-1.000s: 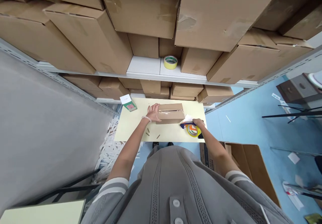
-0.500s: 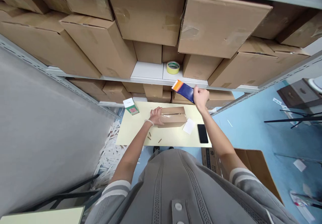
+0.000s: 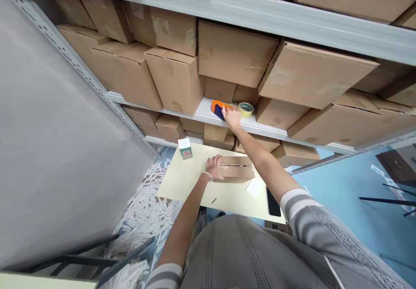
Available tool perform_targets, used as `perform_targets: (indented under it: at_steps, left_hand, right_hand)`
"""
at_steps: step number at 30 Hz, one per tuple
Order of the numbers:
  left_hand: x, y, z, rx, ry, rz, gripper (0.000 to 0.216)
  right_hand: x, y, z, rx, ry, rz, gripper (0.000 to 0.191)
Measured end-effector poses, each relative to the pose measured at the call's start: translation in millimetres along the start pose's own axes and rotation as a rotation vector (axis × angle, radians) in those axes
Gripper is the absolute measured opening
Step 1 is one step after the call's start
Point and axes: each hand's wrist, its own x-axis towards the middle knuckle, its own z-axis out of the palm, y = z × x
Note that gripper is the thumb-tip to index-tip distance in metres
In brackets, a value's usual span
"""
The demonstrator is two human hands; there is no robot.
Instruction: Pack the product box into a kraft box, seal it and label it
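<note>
While left hand (image 3: 215,167) rests on box (image 3: 239,171), right hand (image 3: 232,116) (outstretched) holds dispenser (image 3: 217,108).

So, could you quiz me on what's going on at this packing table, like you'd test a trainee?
1. True or false: the left hand rests on the small cardboard box on the table.
2. What lies on the shelf next to the right hand, which touches the orange and blue tool? A) scissors B) a yellow tape roll C) a mug
3. Which dark, flat thing lies near the table's right edge?
Key: 1 true; 2 B; 3 the black phone.
</note>
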Motion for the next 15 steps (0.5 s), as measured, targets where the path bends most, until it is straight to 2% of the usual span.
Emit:
perform_targets:
  at_steps: [4,8,11,13,15]
  left_hand:
    - [0,-2,2,-0.019,0.011,0.002,0.121]
    - [2,0,1,-0.009,-0.003,0.011,0.12]
    - [1,0,-3,0.001,-0.007,0.013,0.119]
    - [1,-1,-5,0.004,-0.011,0.017,0.118]
    - [0,-1,-6,0.005,-0.016,0.02,0.117]
  right_hand:
    - [-5,-3,13,-0.001,-0.015,0.024,0.055]
    - [-4,-1,10,0.01,-0.076,0.043,0.053]
    - [-7,9,-6,0.096,-0.096,-0.043,0.048]
    - [-15,23,-24,0.167,-0.046,-0.122,0.047]
    - [-32,41,-43,0.215,0.022,-0.135,0.046]
